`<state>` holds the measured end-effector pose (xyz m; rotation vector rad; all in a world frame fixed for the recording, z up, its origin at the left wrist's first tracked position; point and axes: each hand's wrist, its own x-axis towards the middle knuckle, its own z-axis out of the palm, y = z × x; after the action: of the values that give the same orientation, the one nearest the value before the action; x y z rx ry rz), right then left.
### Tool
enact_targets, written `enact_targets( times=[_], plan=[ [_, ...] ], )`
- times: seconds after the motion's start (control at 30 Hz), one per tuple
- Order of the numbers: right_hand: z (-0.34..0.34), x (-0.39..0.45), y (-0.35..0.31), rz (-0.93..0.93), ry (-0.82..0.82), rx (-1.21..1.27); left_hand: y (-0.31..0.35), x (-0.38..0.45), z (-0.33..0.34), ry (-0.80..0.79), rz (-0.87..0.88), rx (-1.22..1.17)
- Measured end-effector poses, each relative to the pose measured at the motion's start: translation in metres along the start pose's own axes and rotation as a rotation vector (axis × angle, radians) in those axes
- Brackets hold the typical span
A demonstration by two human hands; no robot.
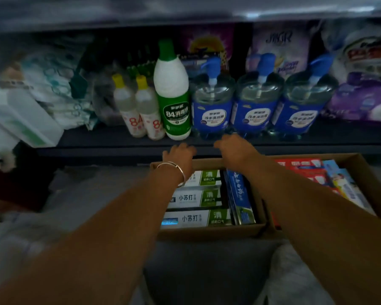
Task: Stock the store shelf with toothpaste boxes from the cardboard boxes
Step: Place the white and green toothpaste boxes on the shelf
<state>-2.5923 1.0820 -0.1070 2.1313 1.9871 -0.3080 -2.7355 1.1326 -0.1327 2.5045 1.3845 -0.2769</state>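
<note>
**Both hands at the far rim of an open carton of toothpaste, below a stocked shelf**

Centre of frame: two bare forearms reach forward over a cardboard box (209, 233) standing on the floor. The left hand (179, 154), a silver bangle (174, 171) on its wrist, rests with fingers curled over the far edge of the box. The right hand (233, 148) lies just beside it near the same edge, fingers bent downward; whether it grips the rim cannot be told. Neither hand holds a carton. Inside the box lie white-and-green toothpaste boxes (198, 198) stacked flat, with blue toothpaste boxes (240, 194) on edge to their right. At lower right, touching the first, a second cardboard box (374, 183) holds red toothpaste boxes (304, 166). Upper half: the dark shelf (119, 139) carries two small yellow-capped bottles (139, 108), a tall green-and-white disinfectant bottle (174, 93) and three blue pump bottles (257, 100) in a row, with soft packs behind.
</note>
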Motion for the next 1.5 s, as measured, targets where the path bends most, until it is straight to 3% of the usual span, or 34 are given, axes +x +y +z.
enact_targets(
  times=[0.4, 0.67, 1.13, 1.5],
  plan=[
    [0.106, 0.079, -0.025, -0.030, -0.302, 0.102, -0.042, 0.053, 0.092, -0.166, -0.036, -0.034],
    [0.127, 0.082, -0.035, -0.022, -0.206, -0.010, -0.050, 0.067, 0.101, -0.147, -0.007, -0.016],
    [0.120, 0.084, -0.035, -0.055, -0.331, 0.022, -0.051, 0.066, 0.096, -0.172, 0.000, -0.056],
    [0.070, 0.051, -0.010, -0.245, -0.323, -0.115, -0.044, 0.072, 0.085, -0.288, -0.053, -0.097]
  ],
)
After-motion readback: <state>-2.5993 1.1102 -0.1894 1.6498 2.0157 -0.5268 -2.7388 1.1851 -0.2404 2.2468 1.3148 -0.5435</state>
